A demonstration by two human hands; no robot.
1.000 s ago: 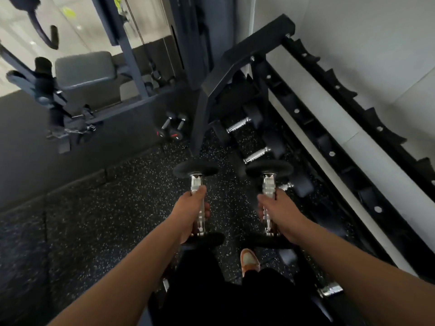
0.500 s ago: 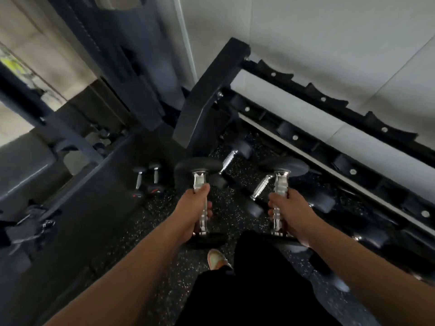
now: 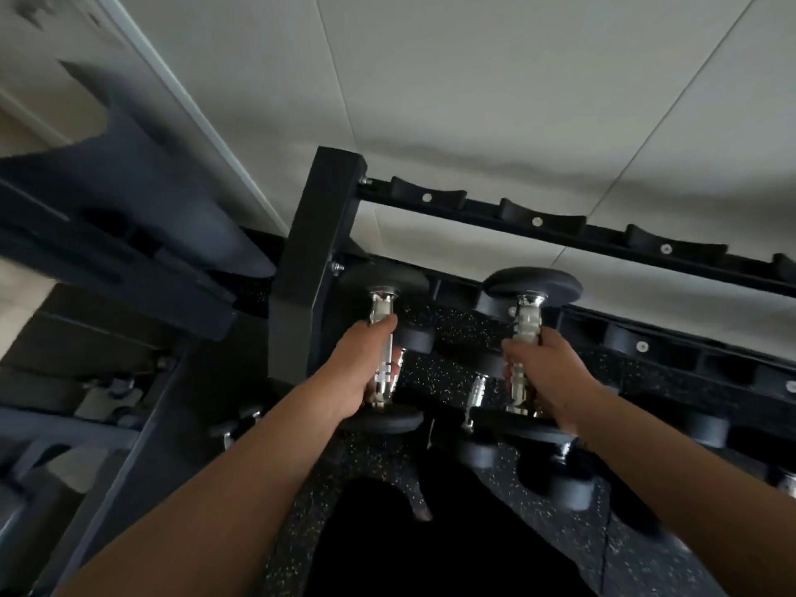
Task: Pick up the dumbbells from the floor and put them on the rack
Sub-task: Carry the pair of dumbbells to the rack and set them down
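1. Left hand (image 3: 366, 372) wrapped tight on left dumbbell (image 3: 383, 351); right hand (image 3: 547, 372) likewise on right dumbbell (image 3: 527, 351).
2. Both handles point away, toward the rack (image 3: 538, 219), whose top cradles sit just above and beyond.
3. Versus earlier: both dumbbells raised off the floor (image 3: 452, 333), rack closer.

The rack's thick post (image 3: 316, 269) stands at centre frame, just left of the left hand (image 3: 357, 372) and its dumbbell (image 3: 384, 351), blocking any leftward swing. Above both hands the top rail (image 3: 560, 228) crosses toward the upper right with bare saddles. The right dumbbell (image 3: 527, 338) sits at the lower rail (image 3: 646, 342). Between the two dumbbells, open speckled floor (image 3: 452, 368) shows. More dumbbells (image 3: 555, 480) crowd the floor at lower right. A dark machine frame (image 3: 129, 234) fills the left.
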